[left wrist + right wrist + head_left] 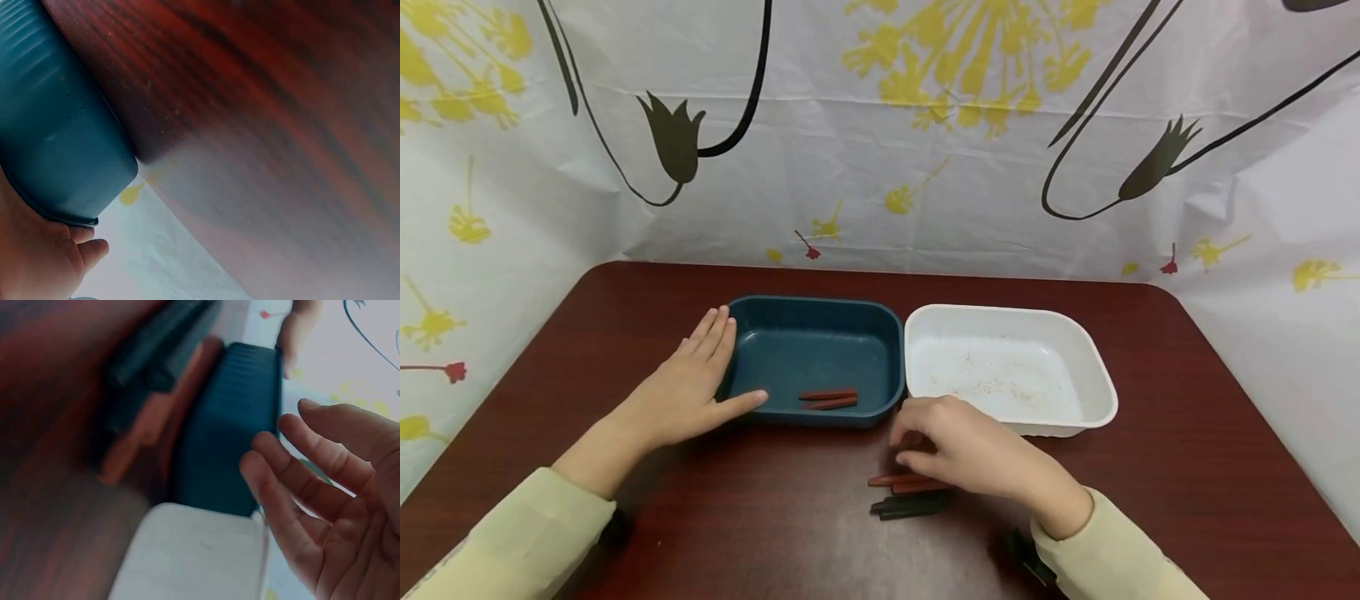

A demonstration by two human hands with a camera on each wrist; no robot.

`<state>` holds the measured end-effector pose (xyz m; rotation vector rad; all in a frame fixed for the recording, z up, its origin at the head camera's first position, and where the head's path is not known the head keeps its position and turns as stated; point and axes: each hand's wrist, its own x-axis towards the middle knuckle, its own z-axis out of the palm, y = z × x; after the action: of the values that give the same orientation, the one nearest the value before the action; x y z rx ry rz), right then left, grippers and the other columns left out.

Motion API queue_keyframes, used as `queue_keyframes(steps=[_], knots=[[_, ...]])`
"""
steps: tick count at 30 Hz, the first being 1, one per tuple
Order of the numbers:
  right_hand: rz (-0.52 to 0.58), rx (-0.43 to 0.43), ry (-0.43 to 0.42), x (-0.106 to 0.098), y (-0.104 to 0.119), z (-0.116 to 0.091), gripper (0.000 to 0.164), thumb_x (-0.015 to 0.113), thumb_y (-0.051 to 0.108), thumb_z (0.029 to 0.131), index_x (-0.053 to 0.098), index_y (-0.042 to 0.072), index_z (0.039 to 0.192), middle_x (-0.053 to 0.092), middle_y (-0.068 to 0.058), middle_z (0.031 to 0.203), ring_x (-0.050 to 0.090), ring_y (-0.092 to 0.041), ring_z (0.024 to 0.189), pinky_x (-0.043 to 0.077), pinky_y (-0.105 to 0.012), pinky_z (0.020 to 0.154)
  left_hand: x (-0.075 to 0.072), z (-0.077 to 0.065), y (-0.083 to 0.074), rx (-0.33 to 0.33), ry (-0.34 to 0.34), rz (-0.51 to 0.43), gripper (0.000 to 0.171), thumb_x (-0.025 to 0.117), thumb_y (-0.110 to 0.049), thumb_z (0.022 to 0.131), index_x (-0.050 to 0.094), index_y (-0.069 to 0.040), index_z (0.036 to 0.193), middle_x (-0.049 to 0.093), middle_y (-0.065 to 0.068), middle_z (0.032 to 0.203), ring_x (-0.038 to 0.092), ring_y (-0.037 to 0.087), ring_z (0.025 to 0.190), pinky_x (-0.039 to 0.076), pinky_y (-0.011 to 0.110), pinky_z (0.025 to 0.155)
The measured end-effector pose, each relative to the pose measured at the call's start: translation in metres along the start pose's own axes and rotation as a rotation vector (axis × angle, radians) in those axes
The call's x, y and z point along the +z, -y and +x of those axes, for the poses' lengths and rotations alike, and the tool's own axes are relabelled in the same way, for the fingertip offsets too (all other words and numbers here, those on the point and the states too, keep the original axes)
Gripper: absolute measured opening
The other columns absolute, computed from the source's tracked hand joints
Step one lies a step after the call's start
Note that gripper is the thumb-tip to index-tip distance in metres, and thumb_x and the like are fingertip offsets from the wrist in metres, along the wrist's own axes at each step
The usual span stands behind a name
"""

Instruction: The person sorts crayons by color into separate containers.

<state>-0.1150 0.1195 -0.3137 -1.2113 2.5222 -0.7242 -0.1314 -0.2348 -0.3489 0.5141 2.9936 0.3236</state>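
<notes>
My left hand (685, 392) rests on the left end of a dark teal tray (805, 354), fingers straight along the rim and thumb over the front edge. Inside that tray, near its front right, lie reddish-brown sticks (829, 395) with tapered ends. My right hand (973, 446) hovers just in front of the two trays, its fingers loosely bent with nothing between them, as the right wrist view confirms. Below it on the table are more reddish-brown sticks (891, 481) and a small bunch of dark green sticks (910, 505), partly covered by the hand in the head view.
A white tray (1000, 358) with small reddish specks on its floor stands right beside the teal one. Both sit on a dark red wooden table (760, 517). A white sheet (820, 167) with yellow and dark flower prints hangs behind the table and at its sides.
</notes>
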Motion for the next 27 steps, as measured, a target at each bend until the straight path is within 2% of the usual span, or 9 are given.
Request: queue_keyframes(steps=[7, 11, 16, 27], knots=[[-0.052, 0.063, 0.090, 0.012, 0.001, 0.005, 0.006, 0.071, 0.013, 0.090, 0.074, 0.017, 0.093, 0.067, 0.009, 0.091, 0.059, -0.003, 0.079, 0.052, -0.022, 0.073, 0.001, 0.001, 0.000, -0.001, 0.002, -0.003, 0.109, 0.048, -0.072, 0.091, 0.009, 0.006, 0.156, 0.001, 0.021, 0.167, 0.001, 0.040, 0.155, 0.021, 0.062, 0.118], [-0.061, 0.096, 0.131, 0.015, 0.000, 0.005, 0.005, 0.073, 0.016, 0.089, 0.073, 0.020, 0.089, 0.061, 0.013, 0.081, 0.052, 0.001, 0.068, 0.047, -0.018, 0.062, 0.001, 0.001, 0.000, -0.010, 0.007, 0.004, 0.109, 0.047, -0.072, 0.091, 0.008, 0.006, 0.157, 0.000, 0.020, 0.167, 0.000, 0.039, 0.155, 0.020, 0.061, 0.119], [-0.065, 0.090, 0.177, 0.018, -0.004, 0.006, 0.010, 0.075, 0.015, 0.087, 0.070, 0.021, 0.081, 0.051, 0.014, 0.069, 0.042, 0.001, 0.059, 0.038, -0.017, 0.054, 0.001, 0.002, 0.001, -0.010, 0.005, 0.007, 0.109, 0.047, -0.072, 0.091, 0.008, 0.006, 0.157, 0.000, 0.020, 0.167, 0.001, 0.039, 0.155, 0.020, 0.062, 0.119], [-0.055, 0.074, 0.214, 0.023, -0.011, 0.009, 0.006, 0.077, 0.014, 0.085, 0.074, 0.019, 0.086, 0.066, 0.013, 0.079, 0.050, 0.002, 0.064, 0.045, -0.016, 0.060, 0.002, 0.000, 0.000, -0.010, 0.003, -0.005, 0.109, 0.048, -0.071, 0.091, 0.008, 0.006, 0.156, 0.000, 0.021, 0.167, 0.001, 0.040, 0.155, 0.021, 0.063, 0.118]])
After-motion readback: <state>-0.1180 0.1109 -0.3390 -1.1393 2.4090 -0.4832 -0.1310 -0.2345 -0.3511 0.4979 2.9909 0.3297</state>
